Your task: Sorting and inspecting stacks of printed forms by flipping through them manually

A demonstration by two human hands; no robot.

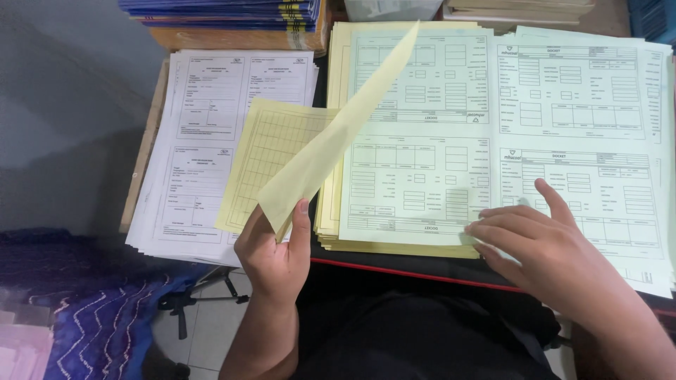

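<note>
Here the left hand (276,248) pinches the lower corner of a thin yellow sheet (338,127) between thumb and fingers, lifting it so the paper curls over into a long, narrow pointed shape that rises up and to the right. The sheet looks light and slightly translucent. It hangs above the gap between the white stack (211,127) on the left and the yellow stack (415,141) in the middle. Just under it a second yellow page (264,158), printed with a fine grid, lies tilted across the edge of the white stack.

The right hand (542,246) lies flat with fingers spread and slightly bent, fingertips pressing the lower edge of the pale green sheet (584,141) where it meets the yellow stack. All three piles are flat printed forms with boxed tables, squared at the edges. They rest on a dark table with a red front edge (394,271). A pile of blue booklets (225,13) sits at the top left, and patterned blue cloth (91,309) lies at the lower left.
</note>
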